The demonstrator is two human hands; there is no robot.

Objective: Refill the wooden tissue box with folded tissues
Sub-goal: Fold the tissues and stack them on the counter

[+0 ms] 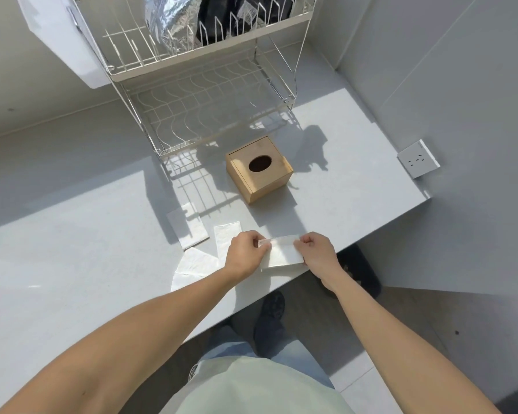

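A square wooden tissue box (259, 172) with a dark oval slot in its lid stands on the white counter (72, 249), in front of the dish rack. Near the counter's front edge, my left hand (245, 253) and my right hand (317, 252) each pinch one end of a white folded tissue (281, 252) between them. More white tissues lie flat to the left: one folded piece (189, 225), a second (226, 236) beside my left hand, and a looser one (192, 265) partly under my left wrist.
A two-tier white wire dish rack (204, 94) stands behind the box; foil and a dark item sit on its top tier. A wall socket (417, 159) is on the right wall. The counter's front edge runs diagonally just below my hands.
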